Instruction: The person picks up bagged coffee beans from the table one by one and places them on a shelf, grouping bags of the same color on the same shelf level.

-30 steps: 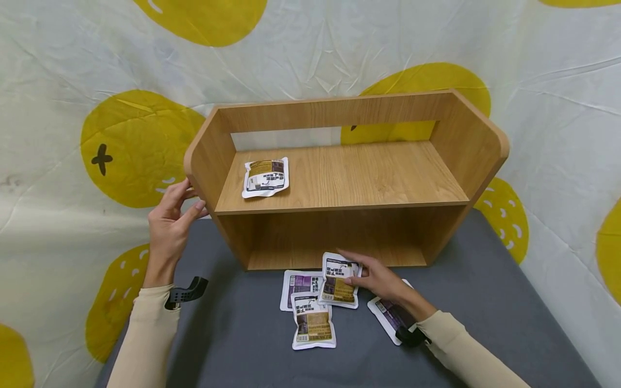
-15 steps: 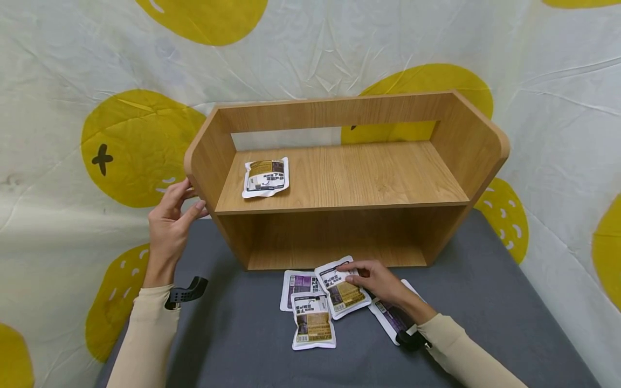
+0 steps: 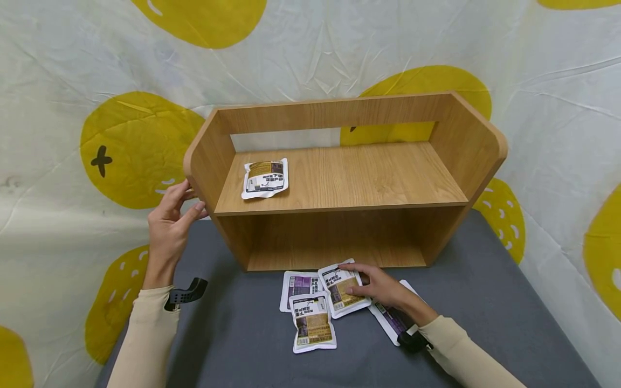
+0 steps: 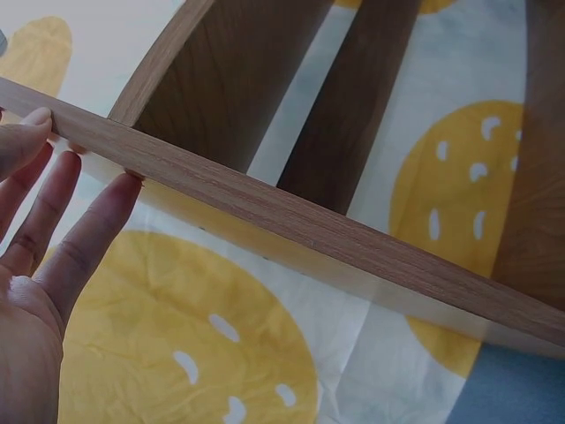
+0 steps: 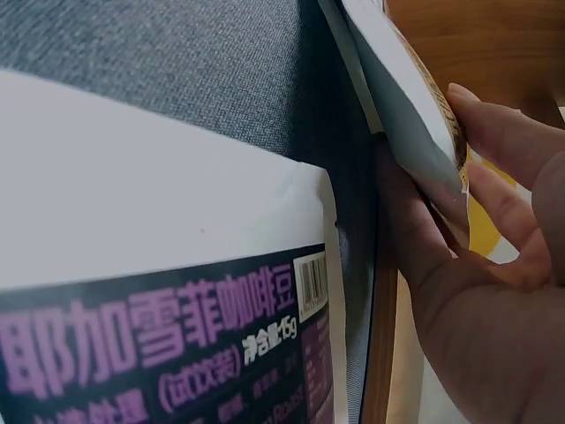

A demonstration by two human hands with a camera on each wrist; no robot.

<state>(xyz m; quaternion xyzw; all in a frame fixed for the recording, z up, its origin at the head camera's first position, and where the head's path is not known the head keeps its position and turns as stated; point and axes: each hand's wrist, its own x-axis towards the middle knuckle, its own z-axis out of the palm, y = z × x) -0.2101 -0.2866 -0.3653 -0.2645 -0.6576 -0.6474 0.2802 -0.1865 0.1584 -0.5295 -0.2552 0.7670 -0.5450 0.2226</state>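
Note:
My right hand (image 3: 380, 288) pinches a white coffee bean pouch (image 3: 342, 288) with a brown label, low over the table in front of the shelf. In the right wrist view, fingers lie on both faces of that pouch (image 5: 406, 97). A second brown-label pouch (image 3: 312, 326) lies just left of it, partly over a purple-label pouch (image 3: 291, 288). Beneath my right wrist is another purple-label coffee bean pouch (image 3: 388, 323), partly hidden. My left hand (image 3: 170, 226) touches the left side panel of the wooden shelf (image 3: 339, 207) with fairly straight fingers, thumb near its front edge (image 4: 229, 181).
One brown-label pouch (image 3: 265, 179) lies at the left of the shelf's upper board. Under that board is the lower compartment (image 3: 335, 240), its front edge close behind the pouches. The shelf stands on a grey-covered table (image 3: 242, 334), backed by a white and yellow patterned cloth (image 3: 310, 54).
The pouch in my right hand has turned and shifted slightly right, then settled lower in the fingers' hold. The brown-label pouch beside it has shifted slightly. My left hand stays put.

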